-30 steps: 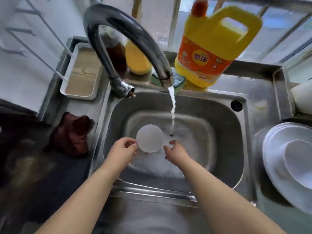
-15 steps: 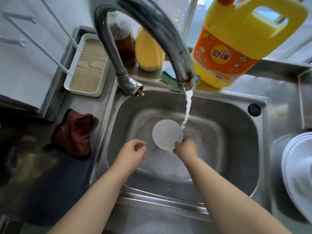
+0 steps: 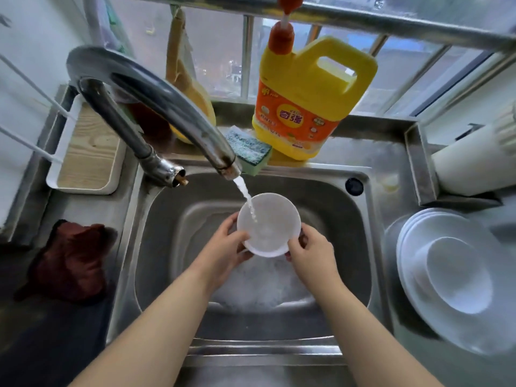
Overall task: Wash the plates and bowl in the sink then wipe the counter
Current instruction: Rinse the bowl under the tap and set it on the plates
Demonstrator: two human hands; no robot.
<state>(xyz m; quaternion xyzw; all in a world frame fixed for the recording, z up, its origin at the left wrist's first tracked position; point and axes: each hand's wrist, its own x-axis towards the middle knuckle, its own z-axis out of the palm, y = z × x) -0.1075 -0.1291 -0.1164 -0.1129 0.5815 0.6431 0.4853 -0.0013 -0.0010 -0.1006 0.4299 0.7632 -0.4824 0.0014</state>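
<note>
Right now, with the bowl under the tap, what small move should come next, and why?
Probably turn the bowl slowly under the water. Both the left hand and the right hand grip its rim, and the stream strikes only the left inner wall, so the remaining surface likely still needs rinsing.

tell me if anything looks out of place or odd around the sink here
Nothing stands out. Both hands, left and right, hold the bowl under the running faucet. Plates sit stacked right of the sink, and a dark red cloth lies crumpled on the left counter.
</note>
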